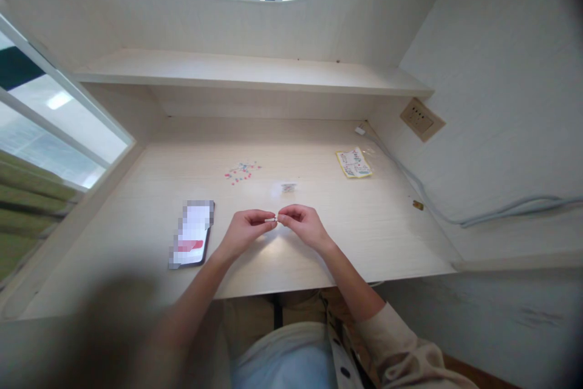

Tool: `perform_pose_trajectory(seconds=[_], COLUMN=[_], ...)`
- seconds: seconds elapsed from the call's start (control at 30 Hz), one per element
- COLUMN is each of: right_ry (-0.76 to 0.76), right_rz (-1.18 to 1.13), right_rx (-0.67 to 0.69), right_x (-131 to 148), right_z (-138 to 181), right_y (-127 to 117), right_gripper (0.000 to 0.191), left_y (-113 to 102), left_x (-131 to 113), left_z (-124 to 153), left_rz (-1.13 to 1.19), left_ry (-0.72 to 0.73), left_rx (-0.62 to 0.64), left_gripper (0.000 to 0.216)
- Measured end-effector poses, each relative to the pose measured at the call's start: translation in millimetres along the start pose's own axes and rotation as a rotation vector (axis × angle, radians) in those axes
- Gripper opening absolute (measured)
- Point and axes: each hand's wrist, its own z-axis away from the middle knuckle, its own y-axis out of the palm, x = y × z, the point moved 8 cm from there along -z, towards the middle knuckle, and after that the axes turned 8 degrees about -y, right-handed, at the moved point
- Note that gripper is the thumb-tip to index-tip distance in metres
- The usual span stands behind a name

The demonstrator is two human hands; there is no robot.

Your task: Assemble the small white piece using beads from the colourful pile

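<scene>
Over the desk's front half, my left hand (pixel 247 230) and my right hand (pixel 306 226) meet fingertip to fingertip. Thumb and fingers of the left pinch a tiny white stick-like piece (pixel 271 219). The right fingertips are pinched at its right end, where a small bit shows; what exactly they grip is too small to make out. Just beyond the hands lies a small clear item (pixel 288 187) with specks of colour. Farther left, several tiny pink, red and blue pieces (pixel 241 173) are scattered on the desk.
A lit phone (pixel 194 234) lies left of my hands. Toward the back right is a yellow-edged printed packet (pixel 354 163). A grey cable (pixel 405 170) runs along the right wall below a socket (pixel 421 119). A shelf (pixel 255 76) spans the back.
</scene>
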Motion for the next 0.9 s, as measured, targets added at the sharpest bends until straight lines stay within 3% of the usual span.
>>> perform_pose_trajectory(seconds=[0.57,0.9], right_ry=[0.005,0.008], right_rz=[-0.033,-0.05], right_rx=[0.019,0.006], right_x=[0.1,-0.8], right_z=[2.3,3.5], right_y=[4.5,1.0], right_gripper=[0.024,0.023], left_y=[-1.5,0.2], left_x=[-4.8,-4.7], left_z=[6.0,4.0], left_rz=[-0.135,-0.127], left_ry=[0.078,0.05], left_rx=[-0.013,-0.023], left_gripper=[0.028,0.029])
